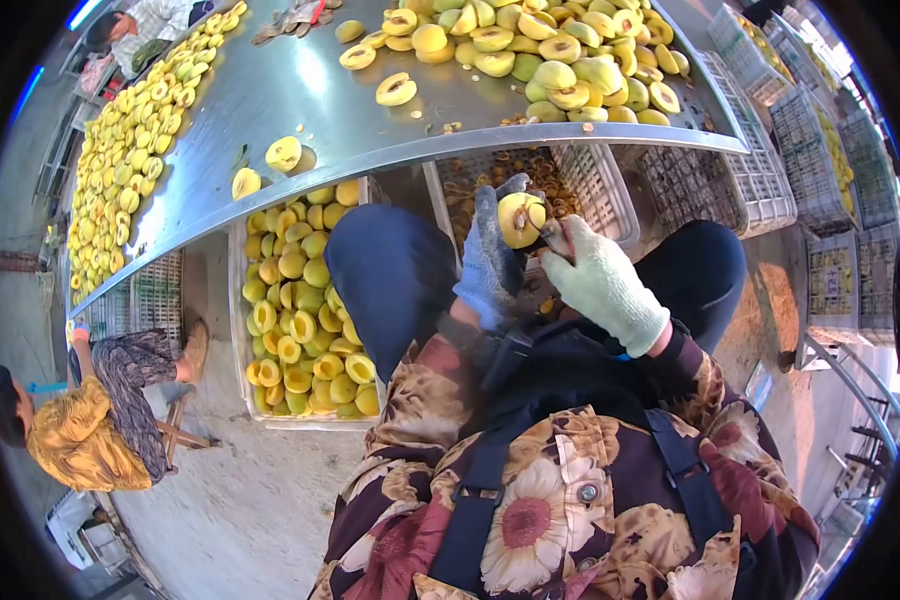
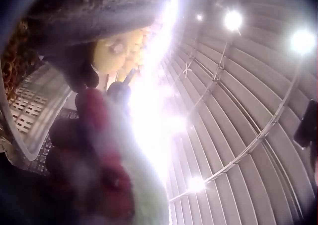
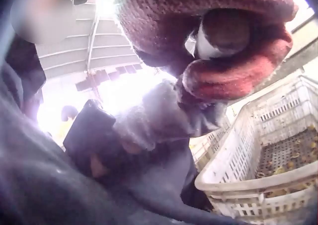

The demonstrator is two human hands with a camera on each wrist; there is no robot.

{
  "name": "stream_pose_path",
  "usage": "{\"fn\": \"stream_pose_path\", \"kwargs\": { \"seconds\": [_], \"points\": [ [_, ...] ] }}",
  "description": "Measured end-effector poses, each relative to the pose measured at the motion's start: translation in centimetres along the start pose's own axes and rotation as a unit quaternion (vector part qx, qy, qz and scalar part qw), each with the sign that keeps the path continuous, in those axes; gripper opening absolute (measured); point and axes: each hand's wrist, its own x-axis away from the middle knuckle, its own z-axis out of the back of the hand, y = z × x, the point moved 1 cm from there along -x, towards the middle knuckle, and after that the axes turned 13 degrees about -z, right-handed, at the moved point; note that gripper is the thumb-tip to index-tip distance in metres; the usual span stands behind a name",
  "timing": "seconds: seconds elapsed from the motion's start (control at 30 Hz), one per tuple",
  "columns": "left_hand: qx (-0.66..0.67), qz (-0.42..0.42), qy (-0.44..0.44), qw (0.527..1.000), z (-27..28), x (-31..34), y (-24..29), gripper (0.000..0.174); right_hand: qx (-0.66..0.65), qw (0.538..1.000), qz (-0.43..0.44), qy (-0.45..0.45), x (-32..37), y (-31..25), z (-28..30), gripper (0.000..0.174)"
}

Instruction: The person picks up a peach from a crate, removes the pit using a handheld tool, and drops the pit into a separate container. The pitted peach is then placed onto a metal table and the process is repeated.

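My left hand (image 1: 488, 262), in a blue-grey glove, holds a yellow peach (image 1: 520, 219) above my lap, its cut face and dark centre turned up. From the right, my right hand (image 1: 610, 285), in a pale green glove with a red palm, grips a small tool with a thick rounded handle (image 3: 226, 33). The tool's working end is at the peach's edge, mostly hidden by fingers in the head view. In the left wrist view the peach (image 2: 112, 53) shows beyond the dark glove, with the red palm of the right glove (image 2: 102, 140) close below it.
Before me a metal table (image 1: 340, 110) bears a heap of halved peaches (image 1: 570, 60) and a long row along its left side. A crate of peach halves (image 1: 300, 300) stands left of my knee. Under the table edge, another crate (image 1: 600, 190) holds brown pits. Someone (image 1: 100, 420) sits at left.
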Motion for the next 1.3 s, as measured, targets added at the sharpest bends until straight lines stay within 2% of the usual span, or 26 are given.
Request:
{"fn": "stream_pose_path", "kwargs": {
  "seconds": [0.07, 0.17, 0.27, 0.37, 0.47, 0.53, 0.63, 0.7, 0.77, 0.87, 0.93, 1.07, 1.13, 1.17, 1.23, 1.3],
  "points": [
    [-0.072, -0.055, -0.038, 0.995, -0.5, 0.2, 0.7, 0.053, 0.006, 1.0, 0.01, 0.0, -0.3, -0.1, -0.4, 0.018],
    [-0.113, -0.073, -0.033, 0.99, -0.9, 0.3, 1.0, 0.05, 0.004, 1.0, 0.005, -0.021, -0.4, 0.2, -0.7, 0.021],
    [-0.157, -0.101, -0.039, 0.982, -0.8, 0.4, 1.0, 0.049, 0.068, 0.988, 0.134, 0.029, -0.6, 0.5, -1.1, 0.019],
    [-0.154, -0.072, -0.015, 0.985, -0.3, 0.2, 0.4, 0.049, 0.067, 0.992, 0.104, -0.026, -0.9, 1.4, -2.0, 0.018],
    [-0.136, -0.02, 0.031, 0.99, 0.1, 0.0, 0.1, 0.051, 0.05, 0.997, -0.005, -0.055, -0.8, 1.3, -2.7, 0.016],
    [-0.064, 0.04, 0.084, 0.994, 0.2, -0.4, -0.3, 0.052, 0.009, 0.997, 0.016, -0.071, -0.9, 1.5, -3.0, 0.019],
    [-0.16, -0.057, 0.066, 0.983, -0.6, 0.1, 0.8, 0.054, -0.012, 0.993, 0.076, -0.085, -0.6, 1.3, -3.0, 0.02],
    [-0.205, -0.094, 0.052, 0.973, -0.6, 0.1, 1.1, 0.055, -0.057, 0.987, -0.011, -0.149, -0.6, 0.6, -2.5, 0.02],
    [-0.176, -0.094, 0.06, 0.978, -0.4, 0.0, 0.8, 0.055, -0.142, 0.926, -0.232, -0.262, -0.4, -1.4, -1.1, 0.02],
    [-0.058, -0.051, 0.092, 0.993, 0.1, -0.1, -0.3, 0.054, -0.185, 0.897, -0.272, -0.296, -0.2, -2.2, -0.4, 0.022],
    [-0.016, -0.015, 0.088, 0.996, 0.4, -0.2, -0.2, 0.052, -0.135, 0.922, -0.225, -0.284, 0.0, -2.2, -0.1, 0.022],
    [-0.064, 0.005, 0.092, 0.994, 0.1, -0.4, 0.2, 0.048, -0.09, 0.953, -0.149, -0.246, 0.3, -1.0, -0.5, 0.024],
    [-0.112, 0.023, 0.089, 0.989, -0.1, -0.4, 0.7, 0.046, -0.093, 0.94, -0.176, -0.276, 0.2, -1.1, -0.3, 0.025],
    [-0.096, 0.028, 0.082, 0.992, 0.0, -0.5, 0.6, 0.047, -0.094, 0.934, -0.188, -0.29, 0.0, -1.1, -0.2, 0.026],
    [-0.061, 0.037, 0.069, 0.995, 0.2, -0.7, 0.4, 0.047, -0.202, 0.877, -0.245, -0.361, -0.2, -0.3, 0.1, 0.024],
    [-0.091, 0.02, 0.065, 0.994, 0.0, -0.5, 0.5, 0.047, -0.28, 0.813, -0.295, -0.417, -0.3, 0.3, 0.3, 0.024]
  ]
}}
